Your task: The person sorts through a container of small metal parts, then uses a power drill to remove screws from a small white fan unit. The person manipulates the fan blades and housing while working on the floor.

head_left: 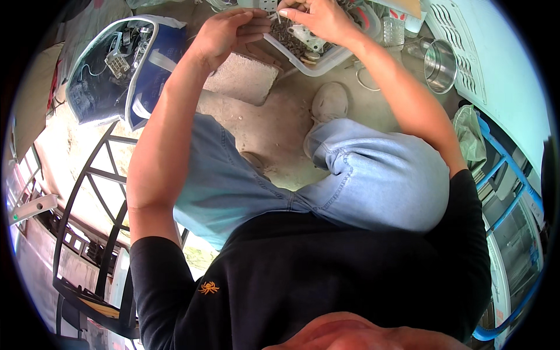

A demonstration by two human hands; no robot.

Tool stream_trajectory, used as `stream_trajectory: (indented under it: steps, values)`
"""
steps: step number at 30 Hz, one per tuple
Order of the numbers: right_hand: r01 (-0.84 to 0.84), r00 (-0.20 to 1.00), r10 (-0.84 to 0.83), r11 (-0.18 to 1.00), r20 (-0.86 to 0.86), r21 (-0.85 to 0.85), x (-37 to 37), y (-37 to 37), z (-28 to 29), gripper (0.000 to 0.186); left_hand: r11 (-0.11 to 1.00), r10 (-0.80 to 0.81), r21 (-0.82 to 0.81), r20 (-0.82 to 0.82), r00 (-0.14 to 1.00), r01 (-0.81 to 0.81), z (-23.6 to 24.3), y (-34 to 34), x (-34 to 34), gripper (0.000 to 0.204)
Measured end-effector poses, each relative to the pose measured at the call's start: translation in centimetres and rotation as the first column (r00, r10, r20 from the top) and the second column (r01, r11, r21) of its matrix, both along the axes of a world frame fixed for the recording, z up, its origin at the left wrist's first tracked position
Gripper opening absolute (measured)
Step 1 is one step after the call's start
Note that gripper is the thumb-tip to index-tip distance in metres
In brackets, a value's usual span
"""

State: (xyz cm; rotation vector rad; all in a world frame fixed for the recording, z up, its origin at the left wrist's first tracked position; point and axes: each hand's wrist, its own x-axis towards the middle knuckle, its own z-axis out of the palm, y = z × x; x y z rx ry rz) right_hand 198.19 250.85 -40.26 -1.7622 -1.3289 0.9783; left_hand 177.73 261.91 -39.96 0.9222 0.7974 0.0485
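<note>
At the top of the head view, both my hands meet over a translucent plastic tub [318, 71] of small metal parts. My left hand [224, 34] has its thumb and fingers pressed together, tips pointing right; a small pale bit shows there, too small to name. My right hand [324, 22] pinches thumb against finger just beside them, on something small and thin that I cannot make out. Under my right hand, a whitish metal piece with holes [307, 38] lies among the parts in the tub. Several pale round pieces [311, 57] rest in its near corner.
A blue bag [156, 70] holding metal scrap stands to the left. A pale block [245, 79] lies between it and the tub. On the right are a steel pot [440, 65], a clear glass [394, 30] and a blue metal frame [513, 169]. A black metal frame [87, 172] stands lower left.
</note>
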Motion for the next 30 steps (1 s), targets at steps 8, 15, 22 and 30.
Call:
stream_trajectory:
  steps: [8,15,22,30]
  values:
    - [-0.434,0.851,0.494,0.853,0.179,-0.289,2.4,-4.1,-7.2,0.021,0.995,-0.054,0.086,-0.031,0.998,0.057,-0.3,1.1,-0.5,0.034]
    - [-0.447,0.783,0.580,0.776,0.225,-0.444,3.1,-3.4,-6.5,0.021,0.985,-0.128,0.107,-0.075,0.989,0.136,-0.8,0.7,-0.6,0.034]
    - [-0.343,0.805,0.480,0.856,0.348,-0.386,2.0,-3.1,-8.3,0.015,0.988,-0.097,0.108,-0.098,0.990,0.107,-0.4,1.2,-1.0,0.034]
    - [-0.264,0.769,0.295,0.954,0.568,-0.139,-0.5,-2.6,-10.8,0.013,0.988,-0.084,0.124,-0.075,0.994,0.092,-1.2,1.6,-1.9,0.033]
